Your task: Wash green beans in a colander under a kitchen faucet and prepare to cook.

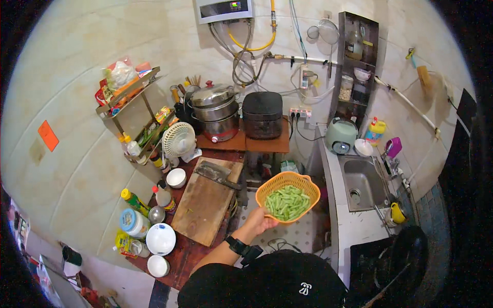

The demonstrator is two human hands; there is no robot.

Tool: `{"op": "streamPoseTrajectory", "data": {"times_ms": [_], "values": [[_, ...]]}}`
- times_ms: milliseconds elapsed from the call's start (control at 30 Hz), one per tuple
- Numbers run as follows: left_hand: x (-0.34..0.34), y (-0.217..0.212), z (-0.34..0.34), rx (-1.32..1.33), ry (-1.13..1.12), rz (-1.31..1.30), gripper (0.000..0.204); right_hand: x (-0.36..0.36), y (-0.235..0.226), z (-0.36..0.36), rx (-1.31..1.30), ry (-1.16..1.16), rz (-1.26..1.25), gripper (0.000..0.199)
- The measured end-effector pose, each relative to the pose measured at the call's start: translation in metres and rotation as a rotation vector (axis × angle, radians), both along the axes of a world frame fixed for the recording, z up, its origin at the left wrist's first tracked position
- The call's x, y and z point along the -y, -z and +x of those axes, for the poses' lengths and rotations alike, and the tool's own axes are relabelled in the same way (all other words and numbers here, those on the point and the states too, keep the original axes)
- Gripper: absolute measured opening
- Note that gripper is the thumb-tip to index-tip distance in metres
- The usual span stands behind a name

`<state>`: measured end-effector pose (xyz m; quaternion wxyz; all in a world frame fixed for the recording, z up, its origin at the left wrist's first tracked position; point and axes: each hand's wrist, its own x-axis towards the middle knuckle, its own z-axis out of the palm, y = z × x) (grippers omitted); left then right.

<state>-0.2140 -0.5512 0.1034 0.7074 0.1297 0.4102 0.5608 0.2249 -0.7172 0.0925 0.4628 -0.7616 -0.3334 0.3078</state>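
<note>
My left hand [260, 222], with a black band round its wrist, grips the near left rim of an orange plastic colander [313, 197]. Cut green beans [287, 203] lie heaped inside it. The colander is held above the floor, between the wooden table and the sink counter. To the left of that hand a cleaver [218, 172] rests across a wooden cutting board [203, 205]. My right hand does not show.
White bowls [160, 239], bottles and a small fan [178, 139] crowd the table's left side. Behind stand a steamer pot [215, 115] and a black appliance [263, 115]. On the right are a sink [363, 182], a green rice cooker [341, 136] and a dark pan [411, 246].
</note>
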Motion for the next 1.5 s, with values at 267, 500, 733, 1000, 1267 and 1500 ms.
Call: {"op": "streamPoseTrajectory", "data": {"times_ms": [267,500,733,1000,1267,1500], "values": [[-0.005,-0.004,0.008,0.025,0.059,-0.029,0.033,0.007,0.001,0.002,0.0,0.037,-0.015,0.034],[-0.007,0.02,0.011,0.018,0.166,-0.015,0.034,0.012,0.0,0.004,0.003,0.067,-0.029,0.034],[-0.011,0.029,0.018,-0.035,0.195,0.022,0.033,0.014,0.001,0.004,0.011,0.091,-0.036,0.033],[-0.016,0.002,0.016,-0.031,0.212,-0.107,0.033,0.018,0.0,0.006,0.012,0.113,-0.046,0.033],[-0.01,-0.005,0.023,-0.182,0.207,-0.049,0.029,0.017,0.002,0.009,0.007,0.131,-0.044,0.033],[-0.01,-0.006,0.026,-0.216,0.194,0.057,0.026,0.027,0.004,0.011,0.014,0.149,-0.04,0.033]]}}
